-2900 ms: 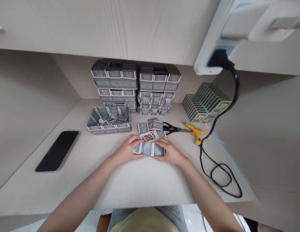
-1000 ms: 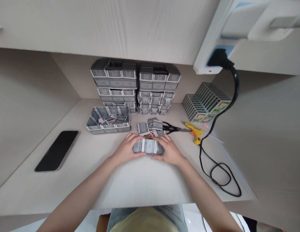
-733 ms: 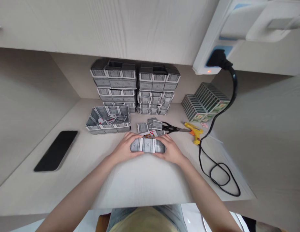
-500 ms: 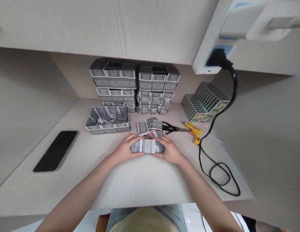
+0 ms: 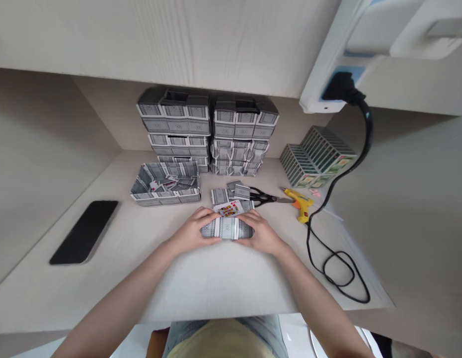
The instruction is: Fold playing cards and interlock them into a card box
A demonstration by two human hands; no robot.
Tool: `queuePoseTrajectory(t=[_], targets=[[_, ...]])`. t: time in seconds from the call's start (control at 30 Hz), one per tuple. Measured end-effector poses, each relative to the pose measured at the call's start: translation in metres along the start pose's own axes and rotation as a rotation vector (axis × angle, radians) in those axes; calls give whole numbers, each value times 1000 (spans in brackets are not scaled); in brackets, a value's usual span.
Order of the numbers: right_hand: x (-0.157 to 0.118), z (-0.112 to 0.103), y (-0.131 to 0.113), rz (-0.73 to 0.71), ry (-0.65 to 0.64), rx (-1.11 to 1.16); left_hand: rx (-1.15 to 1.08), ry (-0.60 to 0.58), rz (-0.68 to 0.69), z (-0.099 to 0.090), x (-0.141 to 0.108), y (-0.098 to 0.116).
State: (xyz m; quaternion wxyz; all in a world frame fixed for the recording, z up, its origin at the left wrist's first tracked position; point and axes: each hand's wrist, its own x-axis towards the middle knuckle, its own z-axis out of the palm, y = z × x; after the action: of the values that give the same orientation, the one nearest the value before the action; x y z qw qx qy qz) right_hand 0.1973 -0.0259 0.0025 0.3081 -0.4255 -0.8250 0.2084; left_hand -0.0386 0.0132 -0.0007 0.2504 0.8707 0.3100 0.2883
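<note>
Between my two hands is a strip of joined playing cards (image 5: 228, 228), grey patterned backs facing up. My left hand (image 5: 192, 230) grips its left end, thumb along the top edge and fingers at the near edge. At the other end, my right hand (image 5: 261, 232) holds it the same way. Just beyond lies a face-up playing card (image 5: 230, 209) with a red suit and a court figure. Several folded cards (image 5: 219, 196) rest behind it, beside black-handled scissors (image 5: 266, 198). The undersides of my fingers are partly hidden.
A card box (image 5: 167, 199) with loose folded pieces stands at back left, before stacked card boxes (image 5: 175, 119). A phone (image 5: 84, 232) lies left. To the right are a yellow glue gun (image 5: 300, 204), black cord (image 5: 337, 286) and card stacks (image 5: 309, 156). A power strip (image 5: 324, 94) hangs above.
The held card strip has tilted or lowered slightly towards me, so more of the face-up card behind it shows. Both hands keep their grip. The view has shifted a little.
</note>
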Motion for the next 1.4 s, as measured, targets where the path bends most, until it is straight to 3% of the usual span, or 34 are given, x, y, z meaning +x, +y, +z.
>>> queuePoseTrajectory(t=[0.23, 0.47, 0.63, 0.7, 0.8, 0.97, 1.13, 1.27, 1.4], targets=[[-1, 6, 3, -4, 31, -64, 20, 6, -19, 0, 1, 4], [-1, 6, 5, -4, 149, -77, 88, 55, -21, -8, 4, 8], [-1, 2, 2, -60, 199, -28, -48, 73, -43, -8, 4, 7], [-1, 4, 3, 5, 219, 38, -208, 63, -74, -9, 4, 8], [-1, 11, 4, 245, 260, 193, -464, 18, -151, -12, 4, 9], [4, 14, 0, 541, 224, 615, -712, -19, -325, -16, 6, 8], [7, 9, -4, 629, 203, 833, -596, -25, -455, -11, 6, 5], [6, 10, -3, 646, 110, 864, -534, 10, -530, -5, 7, 7], [5, 12, -1, 665, 108, 847, -509, 8, -612, 2, 7, 9]])
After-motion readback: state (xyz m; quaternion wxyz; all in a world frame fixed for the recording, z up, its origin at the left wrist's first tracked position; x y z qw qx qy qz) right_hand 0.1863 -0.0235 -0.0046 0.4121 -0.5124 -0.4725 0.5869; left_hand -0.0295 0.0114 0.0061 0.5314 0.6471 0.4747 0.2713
